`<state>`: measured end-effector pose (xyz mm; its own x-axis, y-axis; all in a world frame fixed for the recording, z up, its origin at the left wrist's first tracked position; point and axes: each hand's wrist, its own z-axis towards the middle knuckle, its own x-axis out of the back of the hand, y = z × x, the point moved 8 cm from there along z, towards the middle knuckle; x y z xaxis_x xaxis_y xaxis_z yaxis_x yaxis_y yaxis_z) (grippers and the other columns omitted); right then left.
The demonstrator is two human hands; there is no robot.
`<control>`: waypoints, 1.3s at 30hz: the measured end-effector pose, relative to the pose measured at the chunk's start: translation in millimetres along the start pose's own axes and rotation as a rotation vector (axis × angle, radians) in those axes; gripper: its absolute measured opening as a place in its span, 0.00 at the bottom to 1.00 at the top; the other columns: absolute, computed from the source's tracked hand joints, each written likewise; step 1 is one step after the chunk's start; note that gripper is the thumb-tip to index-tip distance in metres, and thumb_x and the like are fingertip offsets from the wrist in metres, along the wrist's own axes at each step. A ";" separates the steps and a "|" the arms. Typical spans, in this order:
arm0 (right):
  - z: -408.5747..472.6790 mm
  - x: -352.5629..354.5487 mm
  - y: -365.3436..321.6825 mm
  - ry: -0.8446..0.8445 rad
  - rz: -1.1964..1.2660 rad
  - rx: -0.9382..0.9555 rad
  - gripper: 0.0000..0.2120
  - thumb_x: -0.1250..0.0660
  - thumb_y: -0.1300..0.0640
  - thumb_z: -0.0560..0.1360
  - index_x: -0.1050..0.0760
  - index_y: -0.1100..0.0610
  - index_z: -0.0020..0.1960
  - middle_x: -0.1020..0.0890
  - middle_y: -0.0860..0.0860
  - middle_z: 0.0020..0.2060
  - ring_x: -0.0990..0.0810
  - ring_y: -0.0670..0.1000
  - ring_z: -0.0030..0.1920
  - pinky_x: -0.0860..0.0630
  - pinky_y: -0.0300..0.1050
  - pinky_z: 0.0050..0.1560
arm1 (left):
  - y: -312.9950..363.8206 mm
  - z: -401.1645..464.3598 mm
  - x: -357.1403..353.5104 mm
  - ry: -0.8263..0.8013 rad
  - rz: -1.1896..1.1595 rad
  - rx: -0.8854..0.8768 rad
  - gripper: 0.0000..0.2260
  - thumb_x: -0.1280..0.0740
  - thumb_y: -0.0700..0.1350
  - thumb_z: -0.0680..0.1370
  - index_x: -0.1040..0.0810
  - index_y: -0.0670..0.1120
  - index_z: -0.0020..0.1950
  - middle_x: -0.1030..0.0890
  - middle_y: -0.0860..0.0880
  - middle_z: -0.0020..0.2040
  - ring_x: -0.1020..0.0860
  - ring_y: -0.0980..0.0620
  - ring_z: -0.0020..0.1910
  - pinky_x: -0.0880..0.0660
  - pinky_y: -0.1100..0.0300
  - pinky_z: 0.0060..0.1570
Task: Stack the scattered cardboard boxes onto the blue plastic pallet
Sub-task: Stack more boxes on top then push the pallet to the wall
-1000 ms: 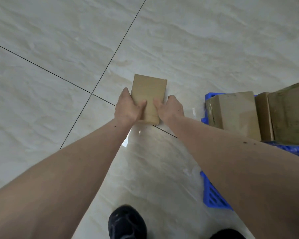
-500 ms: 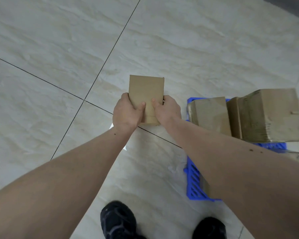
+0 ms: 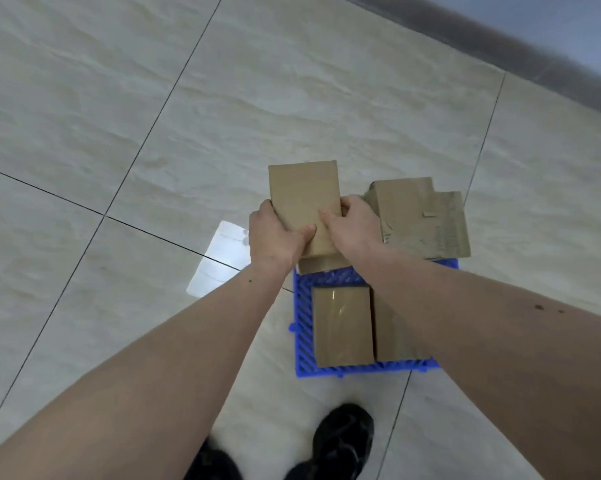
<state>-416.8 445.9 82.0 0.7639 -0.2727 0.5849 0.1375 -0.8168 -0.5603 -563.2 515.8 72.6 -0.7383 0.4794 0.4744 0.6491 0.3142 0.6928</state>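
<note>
I hold a small flat cardboard box [image 3: 304,199] in the air with both hands. My left hand [image 3: 275,235] grips its near left edge, and my right hand [image 3: 352,226] grips its near right edge. The box hangs over the far left part of the blue plastic pallet [image 3: 302,341]. A taped cardboard box [image 3: 342,323] lies on the pallet's near left side, with another box [image 3: 392,337] beside it, partly hidden by my right arm. A larger stacked box [image 3: 423,216] stands on the pallet's far right. A further box [image 3: 321,265] peeks out under the held one.
The floor is pale glossy tile with dark grout lines. A bright light reflection [image 3: 223,258] shines left of the pallet. My black shoes [image 3: 340,434] stand just in front of the pallet. A dark wall base [image 3: 534,60] runs along the upper right.
Both hands have lifted the box off the floor and carried it to the right, so that it now hangs over the pallet. The view has swung right toward the pallet.
</note>
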 end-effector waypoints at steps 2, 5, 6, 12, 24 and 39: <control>5.4 4.3 6.0 -0.030 -0.012 0.006 0.17 0.35 0.51 0.77 0.25 0.58 0.62 0.19 0.54 0.57 0.22 0.56 0.58 0.26 0.53 0.60 | 1.2 -1.3 -13.6 -0.007 -0.002 0.015 0.27 0.23 0.48 0.67 0.29 0.44 0.62 0.25 0.44 0.60 0.23 0.45 0.55 0.24 0.49 0.57; 10.6 7.1 15.0 -0.045 -0.019 -0.001 0.15 0.35 0.52 0.77 0.25 0.59 0.61 0.19 0.55 0.56 0.21 0.57 0.58 0.26 0.55 0.60 | 0.3 -0.9 -27.2 -0.012 -0.003 0.027 0.27 0.23 0.47 0.68 0.29 0.43 0.62 0.25 0.43 0.61 0.23 0.44 0.57 0.25 0.48 0.58; 12.3 7.0 18.7 -0.048 -0.011 -0.006 0.15 0.35 0.53 0.77 0.25 0.59 0.60 0.19 0.55 0.56 0.21 0.57 0.57 0.25 0.55 0.60 | -1.0 -1.2 -30.4 -0.011 0.005 0.029 0.27 0.23 0.47 0.68 0.29 0.43 0.63 0.25 0.43 0.61 0.24 0.44 0.57 0.25 0.48 0.58; 18.1 6.9 40.2 -0.055 -0.005 -0.064 0.14 0.37 0.54 0.77 0.26 0.59 0.60 0.19 0.56 0.56 0.22 0.58 0.57 0.25 0.55 0.60 | -8.7 -6.9 -49.5 -0.030 0.046 0.041 0.28 0.24 0.47 0.68 0.30 0.42 0.64 0.26 0.43 0.61 0.24 0.44 0.57 0.25 0.49 0.58; 25.5 8.9 41.8 -0.037 -0.106 -0.064 0.12 0.40 0.54 0.80 0.28 0.59 0.61 0.21 0.56 0.57 0.22 0.58 0.55 0.27 0.46 0.49 | -7.8 -5.1 -56.0 -0.024 0.140 0.063 0.28 0.25 0.50 0.69 0.32 0.42 0.64 0.26 0.44 0.61 0.25 0.44 0.58 0.25 0.47 0.58; -31.7 99.4 13.9 0.020 -0.136 -0.099 0.17 0.37 0.54 0.79 0.30 0.57 0.65 0.22 0.54 0.58 0.23 0.56 0.55 0.25 0.48 0.51 | 89.9 -44.4 -22.8 -0.094 0.447 -0.081 0.29 0.32 0.53 0.74 0.36 0.44 0.72 0.31 0.42 0.69 0.31 0.40 0.66 0.29 0.47 0.60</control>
<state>-359.0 391.3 150.9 0.7297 -0.1655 0.6635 0.1753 -0.8926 -0.4155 -496.2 496.8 148.1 -0.3671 0.6266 0.6875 0.8806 -0.0038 0.4738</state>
